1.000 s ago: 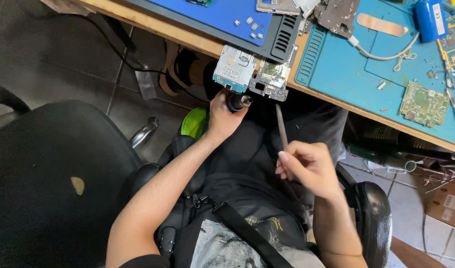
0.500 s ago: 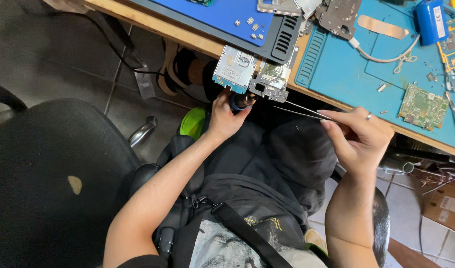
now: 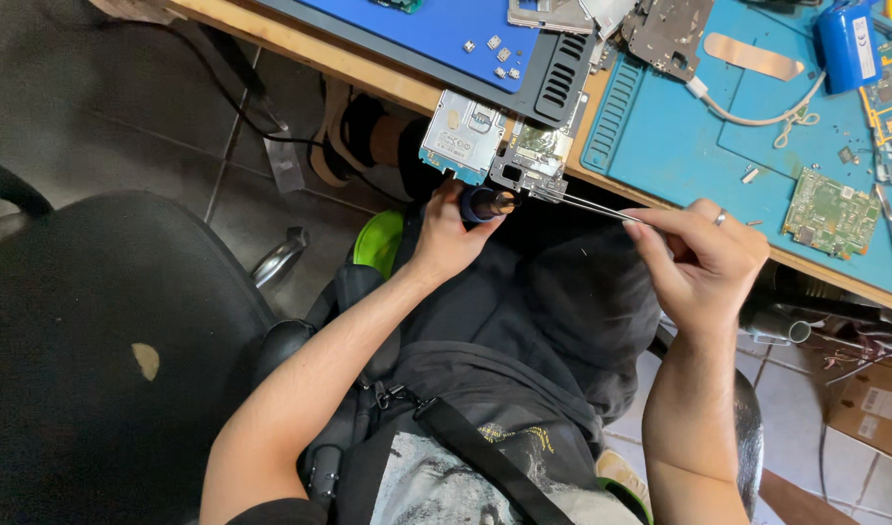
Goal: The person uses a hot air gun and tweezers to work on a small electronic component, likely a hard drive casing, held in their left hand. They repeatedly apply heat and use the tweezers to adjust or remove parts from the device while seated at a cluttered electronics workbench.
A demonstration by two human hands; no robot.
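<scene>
Blue mat (image 3: 679,146) covers the wooden surface (image 3: 300,44); at its near edge a circuit board (image 3: 534,160) overhangs. Right hand (image 3: 704,258) pinches tweezers (image 3: 587,202) touching its five o'clock corner; left hand (image 3: 451,233) grips a dark-handled tool (image 3: 480,204) below at six.

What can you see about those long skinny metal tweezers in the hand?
The tweezers are thin, shiny and silver, metal by the look of them, with two long arms that narrow to fine points. The right hand pinches the back end between its fingertips. They lie almost level, pointing left, and the tips reach the edge of the small circuit board at the desk's edge. Whether they grip anything is too small to tell.
</scene>
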